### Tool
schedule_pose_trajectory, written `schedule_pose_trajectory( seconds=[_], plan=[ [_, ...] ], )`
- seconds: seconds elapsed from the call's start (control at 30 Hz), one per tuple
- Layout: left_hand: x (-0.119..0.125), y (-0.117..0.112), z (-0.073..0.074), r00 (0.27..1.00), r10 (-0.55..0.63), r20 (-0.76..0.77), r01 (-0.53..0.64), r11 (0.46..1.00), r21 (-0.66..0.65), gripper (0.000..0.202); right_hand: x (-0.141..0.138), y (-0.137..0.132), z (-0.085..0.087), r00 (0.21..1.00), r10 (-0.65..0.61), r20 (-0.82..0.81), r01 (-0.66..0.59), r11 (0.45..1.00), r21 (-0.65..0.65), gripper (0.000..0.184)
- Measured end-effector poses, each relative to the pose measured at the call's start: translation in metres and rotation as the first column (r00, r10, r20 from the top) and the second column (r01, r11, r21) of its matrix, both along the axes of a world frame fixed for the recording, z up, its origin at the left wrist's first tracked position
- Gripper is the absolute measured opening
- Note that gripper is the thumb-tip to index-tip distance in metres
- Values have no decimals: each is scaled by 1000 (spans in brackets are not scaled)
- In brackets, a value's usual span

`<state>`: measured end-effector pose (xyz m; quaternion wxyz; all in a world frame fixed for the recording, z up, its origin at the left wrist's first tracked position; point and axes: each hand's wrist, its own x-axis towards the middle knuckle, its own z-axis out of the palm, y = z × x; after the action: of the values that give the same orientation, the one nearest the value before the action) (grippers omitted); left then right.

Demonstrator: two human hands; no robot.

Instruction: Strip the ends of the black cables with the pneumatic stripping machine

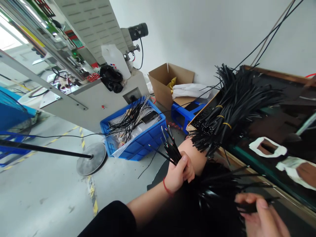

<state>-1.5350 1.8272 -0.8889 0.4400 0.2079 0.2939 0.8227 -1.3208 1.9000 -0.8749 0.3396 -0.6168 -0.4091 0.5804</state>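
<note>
My left hand (179, 171) is closed around a bundle of black cables (172, 149) above my lap. Coloured wire ends, red and green among them, show at the bundle's upper tips, and one cable splays out to the left. Lower right, my right hand (259, 210) is blurred, with thumb and fingers pinching black cable ends (249, 206). Between the hands, loose black cables (222, 181) fan across my lap. On the workbench lies a large pile of black cables (237, 98), partly tied with yellow bands.
A blue crate (133, 148) of wire scraps stands on the floor beside a cardboard box (160, 85). Left of it are a round metal stand base (91, 159) and a machine (93, 112). The bench (291, 131) carries a white taped frame (268, 147). Thin cables stretch across the upper right.
</note>
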Motion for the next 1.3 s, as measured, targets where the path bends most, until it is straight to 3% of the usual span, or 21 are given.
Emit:
schedule_pose_trajectory(
  seconds=[0.13,0.23,0.37,0.5,0.63,0.77,0.9,1.1,1.2,1.3],
  plan=[
    [1,-1,0,1000,8,-25,-8,1000,-22,41,8,-4,-12,995,95,16,-94,995,-38,64],
    [1,-1,3,1000,7,-30,-8,999,-38,41,6,-11,-16,993,115,-41,-111,990,83,50],
    [-1,-3,11,1000,10,-16,-11,999,-42,40,-12,-22,5,971,216,-100,-180,941,285,41],
    [-6,-6,20,1000,-17,-11,16,999,-40,38,-33,-28,35,942,321,-104,-264,893,365,41],
    [-13,-21,38,994,79,-79,-87,990,-109,38,-36,-32,44,899,429,-85,-353,826,439,46],
    [-27,-51,74,938,236,-255,-286,942,-177,36,-22,-39,33,862,502,-78,-460,836,300,67],
    [-43,-75,106,828,361,-429,-475,858,-195,30,-12,-53,26,779,616,-119,-589,783,200,75],
    [-47,-83,115,787,344,-512,-502,840,-206,29,-20,-67,33,724,647,-238,-603,762,238,62],
    [-53,-79,112,751,305,-585,-548,782,-296,22,-9,-52,36,759,616,-210,-561,783,270,57],
    [-76,-77,103,704,294,-647,-595,741,-311,45,23,-26,32,884,445,-143,-401,879,256,59]
  ],
)
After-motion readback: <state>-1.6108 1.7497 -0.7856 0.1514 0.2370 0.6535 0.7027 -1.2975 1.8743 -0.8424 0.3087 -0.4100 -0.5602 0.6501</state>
